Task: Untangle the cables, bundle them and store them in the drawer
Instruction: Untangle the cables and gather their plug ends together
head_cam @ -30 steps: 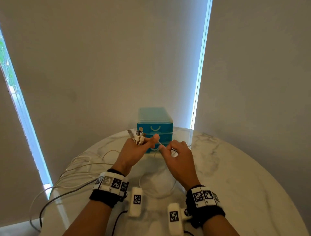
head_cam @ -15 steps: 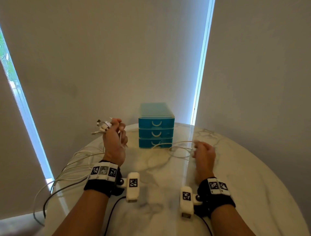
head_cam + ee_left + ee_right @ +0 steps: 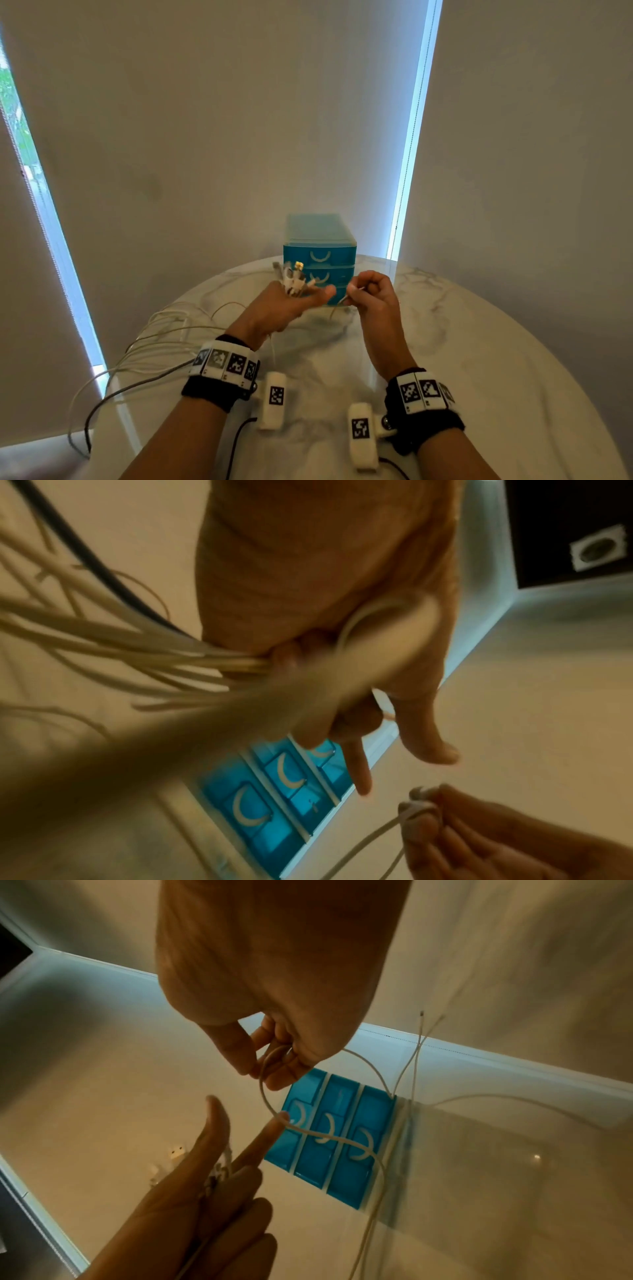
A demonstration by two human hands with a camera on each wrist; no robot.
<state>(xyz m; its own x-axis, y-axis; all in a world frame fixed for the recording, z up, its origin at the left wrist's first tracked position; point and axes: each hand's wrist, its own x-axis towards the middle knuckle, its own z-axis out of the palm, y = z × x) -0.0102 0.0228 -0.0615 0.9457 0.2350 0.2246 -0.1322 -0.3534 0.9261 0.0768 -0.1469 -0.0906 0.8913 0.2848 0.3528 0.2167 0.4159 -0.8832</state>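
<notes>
Your desk (image 3: 462, 342), the round marble one, carries everything, and it gives the long runs of cable somewhere to trail while you work above it. At its far edge stands the blue drawer unit (image 3: 320, 255), all three drawers closed with their handles facing you; it sits straight ahead, so the finished bundle should have a short trip, though a drawer has yet to be opened.

The cables (image 3: 150, 346) fan out over the left side of the desk and some hang off its edge. That slack is likely left loose on purpose, so each strand can be drawn in without snagging.

Your left hand (image 3: 279, 308) is raised in front of the unit, its lower fingers curled around the gathered cables while the thumb and forefinger stick out straight. The connector ends (image 3: 294, 279) poke up together above the hand, held aligned so the bundle starts from one even end.

Your right hand (image 3: 375, 301) hovers just beside it, thumb and fingers pinching a single thin white cable (image 3: 270, 1104). In the right wrist view this strand curves from the pinch across the left forefinger, then drops toward the desk. I judge you are feeding a loop onto the left hand's grip, so bundling looks only partly done.
</notes>
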